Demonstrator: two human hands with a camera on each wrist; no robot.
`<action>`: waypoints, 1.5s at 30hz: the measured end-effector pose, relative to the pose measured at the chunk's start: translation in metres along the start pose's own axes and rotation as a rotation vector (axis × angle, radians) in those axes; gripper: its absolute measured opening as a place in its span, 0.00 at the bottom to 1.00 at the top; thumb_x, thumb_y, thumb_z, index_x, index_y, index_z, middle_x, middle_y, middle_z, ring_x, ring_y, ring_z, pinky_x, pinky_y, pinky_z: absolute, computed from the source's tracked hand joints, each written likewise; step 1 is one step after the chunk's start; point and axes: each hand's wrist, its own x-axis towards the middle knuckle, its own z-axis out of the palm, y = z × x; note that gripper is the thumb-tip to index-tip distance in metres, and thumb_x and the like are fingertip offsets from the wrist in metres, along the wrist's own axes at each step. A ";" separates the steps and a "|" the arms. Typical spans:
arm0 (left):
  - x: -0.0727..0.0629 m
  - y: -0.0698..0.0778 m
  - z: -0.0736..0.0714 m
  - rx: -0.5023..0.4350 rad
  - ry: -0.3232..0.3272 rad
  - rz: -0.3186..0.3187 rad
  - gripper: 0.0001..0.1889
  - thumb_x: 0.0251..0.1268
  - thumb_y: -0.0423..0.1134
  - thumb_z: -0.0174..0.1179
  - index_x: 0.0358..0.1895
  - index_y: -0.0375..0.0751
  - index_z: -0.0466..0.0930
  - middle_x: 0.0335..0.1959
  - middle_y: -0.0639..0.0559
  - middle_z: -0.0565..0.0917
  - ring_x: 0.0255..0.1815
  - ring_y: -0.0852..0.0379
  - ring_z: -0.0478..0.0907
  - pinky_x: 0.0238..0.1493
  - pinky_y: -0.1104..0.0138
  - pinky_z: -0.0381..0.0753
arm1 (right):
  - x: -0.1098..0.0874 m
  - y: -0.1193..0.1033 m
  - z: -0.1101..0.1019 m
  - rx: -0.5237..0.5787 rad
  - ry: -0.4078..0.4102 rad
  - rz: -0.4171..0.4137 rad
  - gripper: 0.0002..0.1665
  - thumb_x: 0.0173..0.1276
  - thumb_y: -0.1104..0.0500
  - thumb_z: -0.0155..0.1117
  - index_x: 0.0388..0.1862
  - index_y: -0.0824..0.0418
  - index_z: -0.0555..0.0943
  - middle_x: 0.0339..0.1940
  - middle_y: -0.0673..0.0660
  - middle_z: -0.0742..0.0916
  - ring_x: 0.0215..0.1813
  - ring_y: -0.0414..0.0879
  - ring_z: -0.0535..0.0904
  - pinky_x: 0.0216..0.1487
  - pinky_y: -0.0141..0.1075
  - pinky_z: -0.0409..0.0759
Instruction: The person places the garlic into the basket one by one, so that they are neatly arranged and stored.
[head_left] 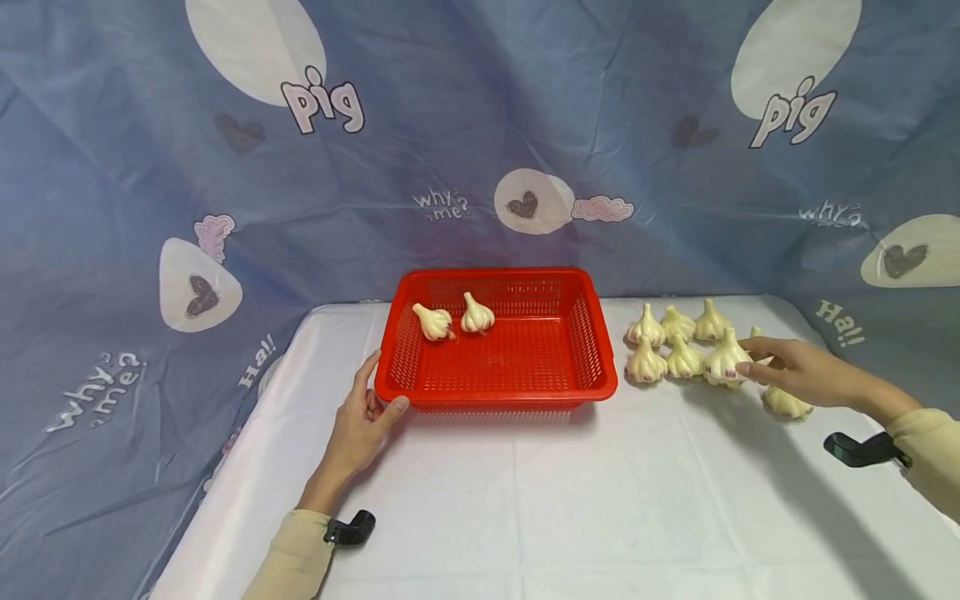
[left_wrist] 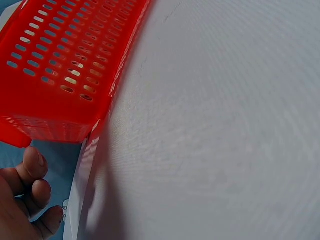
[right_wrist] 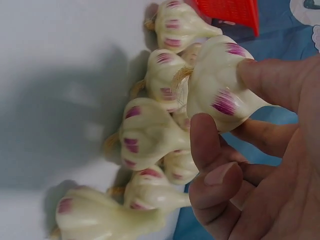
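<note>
In the head view, my right hand (head_left: 798, 371) pinches a garlic bulb (head_left: 725, 360) between thumb and fingers. The right wrist view shows this held bulb (right_wrist: 220, 82), white with purple streaks, above a group of similar garlic bulbs (right_wrist: 147, 132) on the table. A red plastic basket (head_left: 495, 402) stands left of them. Two garlic bulbs, one of them near the left wall (head_left: 433, 322), lie inside it. My left hand (head_left: 360, 429) holds the basket's near left corner, thumb by the front rim and fingers along the left side. Some left fingers (left_wrist: 37, 192) look bent.
A white cloth (head_left: 517, 500) covers the table. Behind it hangs a blue printed curtain (head_left: 450, 125), close to the basket's far side. Another garlic bulb (head_left: 786, 403) sits below my right hand, apart from the front row.
</note>
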 end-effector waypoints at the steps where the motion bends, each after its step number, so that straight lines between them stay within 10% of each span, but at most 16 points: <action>1: 0.000 0.000 0.000 0.000 0.000 0.002 0.45 0.70 0.45 0.70 0.86 0.58 0.55 0.22 0.51 0.70 0.22 0.62 0.66 0.26 0.68 0.66 | 0.001 -0.002 -0.001 0.005 -0.006 0.001 0.29 0.81 0.61 0.60 0.73 0.78 0.71 0.58 0.78 0.84 0.41 0.31 0.85 0.42 0.35 0.85; 15: 0.003 -0.001 0.002 0.002 -0.004 0.000 0.46 0.69 0.46 0.71 0.86 0.60 0.55 0.22 0.52 0.70 0.21 0.62 0.66 0.25 0.68 0.67 | 0.034 -0.031 -0.008 -0.073 -0.006 -0.031 0.31 0.80 0.58 0.65 0.73 0.75 0.73 0.59 0.74 0.86 0.44 0.48 0.89 0.39 0.36 0.84; 45: 0.001 0.000 0.000 0.013 0.004 0.014 0.45 0.70 0.46 0.71 0.86 0.57 0.55 0.22 0.52 0.70 0.21 0.63 0.65 0.25 0.68 0.66 | 0.103 -0.094 -0.013 -0.148 0.022 -0.130 0.31 0.77 0.53 0.68 0.72 0.68 0.78 0.54 0.63 0.90 0.46 0.52 0.89 0.46 0.44 0.84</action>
